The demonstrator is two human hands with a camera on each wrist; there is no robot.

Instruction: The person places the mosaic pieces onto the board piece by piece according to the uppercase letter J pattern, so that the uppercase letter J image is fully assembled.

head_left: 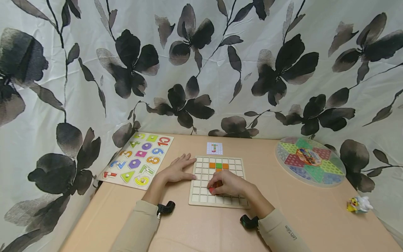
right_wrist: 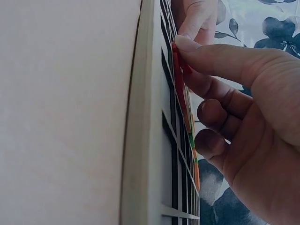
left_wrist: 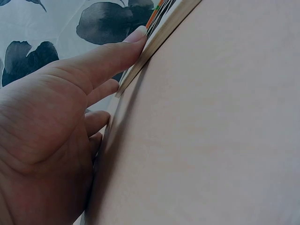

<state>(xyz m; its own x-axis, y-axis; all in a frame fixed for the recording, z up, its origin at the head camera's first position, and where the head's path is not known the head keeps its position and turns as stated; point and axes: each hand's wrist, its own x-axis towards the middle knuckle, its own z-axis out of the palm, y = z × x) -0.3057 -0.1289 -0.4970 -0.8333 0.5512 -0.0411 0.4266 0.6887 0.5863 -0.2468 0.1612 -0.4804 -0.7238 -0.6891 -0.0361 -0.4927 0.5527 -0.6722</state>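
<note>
A wooden grid board (head_left: pixel 199 200) with pale squares lies on the table in the middle of the head view. My left hand (head_left: pixel 177 170) rests at its upper left edge, fingers extended and thumb touching the rim. With thumb and fingertips, my right hand (head_left: pixel 231 184) pinches a small red piece (head_left: pixel 211 189) at the board's surface. Orange and green squares (head_left: pixel 218 166) sit in an upper row, partly covered below by the right hand. In the right wrist view more red (right_wrist: pixel 179 79) shows along the grid; how many pieces it is I cannot tell.
Behind the board lies a small pattern card (head_left: pixel 214 148). A number-and-shape puzzle board (head_left: pixel 126 163) is at the left. To the right are a round star-patterned game board (head_left: pixel 310 161) and a small toy figure (head_left: pixel 359 204). A floral curtain (head_left: pixel 233 115) hangs behind the table.
</note>
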